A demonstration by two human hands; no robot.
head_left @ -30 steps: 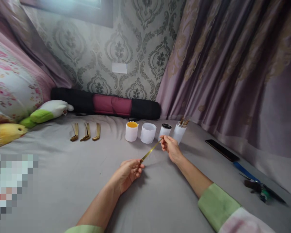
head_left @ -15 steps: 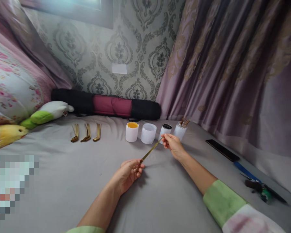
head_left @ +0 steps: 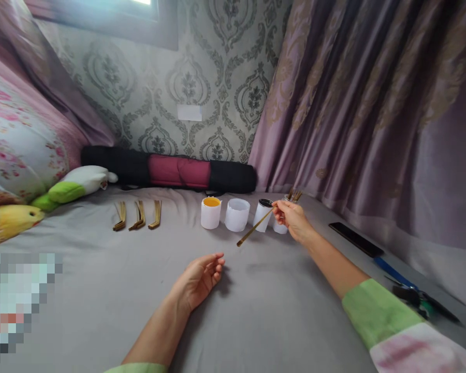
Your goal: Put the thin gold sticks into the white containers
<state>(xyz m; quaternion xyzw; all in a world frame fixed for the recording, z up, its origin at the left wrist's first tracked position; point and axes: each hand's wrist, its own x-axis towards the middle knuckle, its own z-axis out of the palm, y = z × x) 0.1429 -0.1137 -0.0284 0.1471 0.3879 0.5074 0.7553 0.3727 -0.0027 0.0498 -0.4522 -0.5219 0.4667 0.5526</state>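
Note:
My right hand (head_left: 292, 220) pinches a thin golden-brown strip (head_left: 256, 226) by its upper end. The strip slants down to the left, its darker lower tip hanging free above the sheet. Behind it stands a white-wrapped container with a dark top (head_left: 262, 217). The hand partly covers another white-wrapped container (head_left: 279, 227) that holds several thin brown sticks (head_left: 294, 195). My left hand (head_left: 200, 280) rests low over the grey sheet, empty, with loosely curled fingers and the palm turned to the right.
A container with yellow inside (head_left: 210, 214) and a plain white one (head_left: 237, 215) stand in the row. Three bent golden-brown bundles (head_left: 139, 216) lie to the left. At right are a black phone (head_left: 355, 239) and tools (head_left: 411, 295). Plush toys (head_left: 13, 223) lie left; a rolled black-and-maroon bundle (head_left: 178, 171) lies behind.
My left hand has let go of the strip's lower end and stays near its place. My right hand has moved right and slightly up, carrying the strip with it.

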